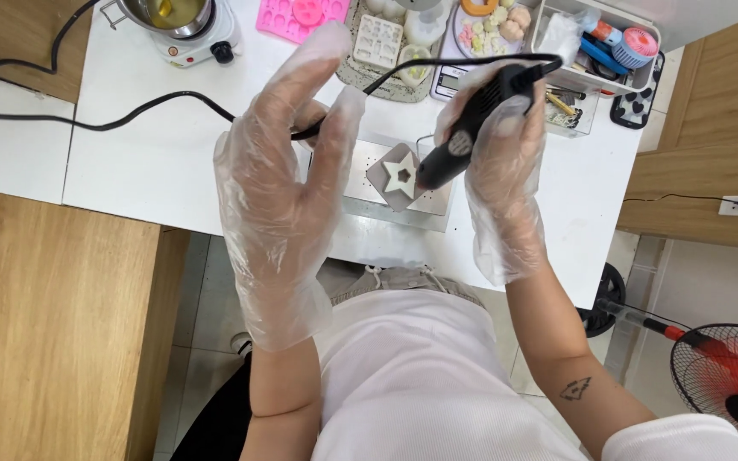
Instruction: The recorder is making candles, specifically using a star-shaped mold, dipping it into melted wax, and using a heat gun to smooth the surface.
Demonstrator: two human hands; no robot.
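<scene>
Two gloved hands at work — right hand (501, 162) grips black corded tool (463, 137) against star piece (401, 175); left hand (279, 183) spread, steadying it; next needs gentle pressure.

Your left hand (279, 183) hid part of the mould (396, 177); the far pot (172, 13) and near-right fan (732, 380) were cropped.
</scene>
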